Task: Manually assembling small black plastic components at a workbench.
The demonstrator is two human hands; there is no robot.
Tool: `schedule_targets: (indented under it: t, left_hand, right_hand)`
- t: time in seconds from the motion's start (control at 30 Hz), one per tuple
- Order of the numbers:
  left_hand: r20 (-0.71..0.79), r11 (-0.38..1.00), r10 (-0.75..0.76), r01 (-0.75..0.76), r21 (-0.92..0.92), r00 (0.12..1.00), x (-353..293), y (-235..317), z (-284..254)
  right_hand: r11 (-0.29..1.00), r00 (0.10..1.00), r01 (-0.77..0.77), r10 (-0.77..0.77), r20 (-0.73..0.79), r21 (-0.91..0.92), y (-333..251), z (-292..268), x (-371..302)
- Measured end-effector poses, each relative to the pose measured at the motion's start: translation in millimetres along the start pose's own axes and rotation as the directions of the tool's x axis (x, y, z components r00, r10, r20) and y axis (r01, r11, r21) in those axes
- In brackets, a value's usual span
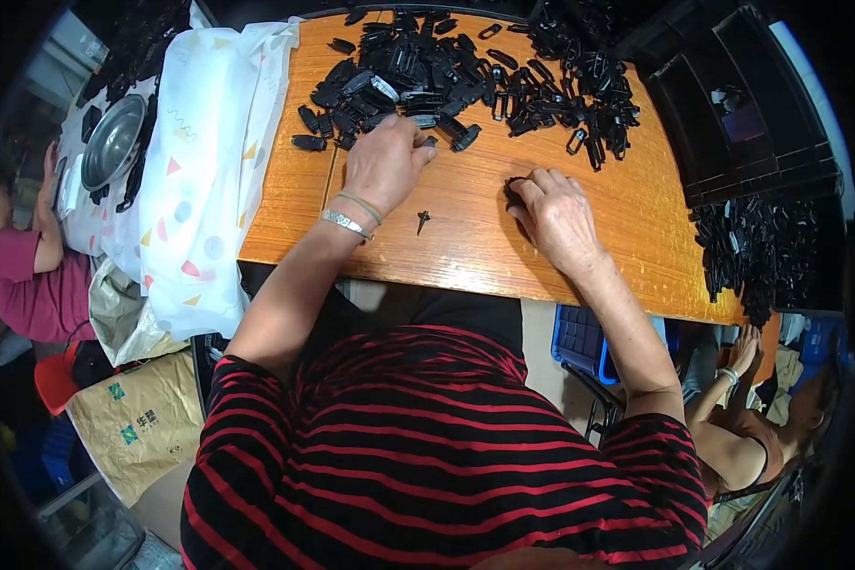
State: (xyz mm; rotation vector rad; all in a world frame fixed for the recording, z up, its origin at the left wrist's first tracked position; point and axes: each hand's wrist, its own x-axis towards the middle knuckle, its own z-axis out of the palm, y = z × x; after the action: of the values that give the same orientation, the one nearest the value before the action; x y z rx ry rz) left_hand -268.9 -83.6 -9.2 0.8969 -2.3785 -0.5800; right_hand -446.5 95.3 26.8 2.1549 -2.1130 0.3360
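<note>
My left hand [387,161], with bands on its wrist, is closed at the near edge of a pile of black plastic parts [404,66]. A small dark piece shows at its fingertips; the curled fingers hide most of it. Further right, just above the wooden table [465,252], my right hand [556,209] is closed round a black plastic part [515,191], which sticks out between thumb and fingers. Between the hands lies a small thin black piece [423,221]. Ring-like black frames [579,85] are heaped at the back right.
White patterned plastic sheeting [195,171] covers the left side, with a metal bowl [114,142] beyond it. Black bins [750,114] and more black parts [755,247] stand right. Co-workers [43,275] sit at both sides. A blue crate [581,342] is below the table.
</note>
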Motion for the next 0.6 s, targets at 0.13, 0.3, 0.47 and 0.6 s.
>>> schedule_targets:
  t: [0.13,0.3,0.47,0.6]
  left_hand:
    - [0.030,0.999,0.048,-0.048,0.015,0.998,-0.4,4.3,1.0]
    - [0.065,0.994,0.095,-0.091,-0.060,0.993,-7.4,6.3,-0.7]
    - [0.020,0.944,0.042,-0.033,-0.329,0.999,-17.8,3.1,2.1]
    - [0.434,0.445,-0.122,0.440,-0.780,0.893,-22.3,20.7,-12.3]
  right_hand:
    - [0.997,0.997,-0.064,0.065,0.037,-0.034,-0.3,-3.6,0.4]
    - [0.996,0.995,-0.079,0.081,0.065,-0.039,2.2,-9.7,-4.5]
    - [0.990,0.984,-0.135,0.138,0.113,-0.037,-1.3,-8.9,-4.5]
    - [0.976,0.989,-0.138,0.144,-0.025,0.166,-15.1,-15.5,1.5]
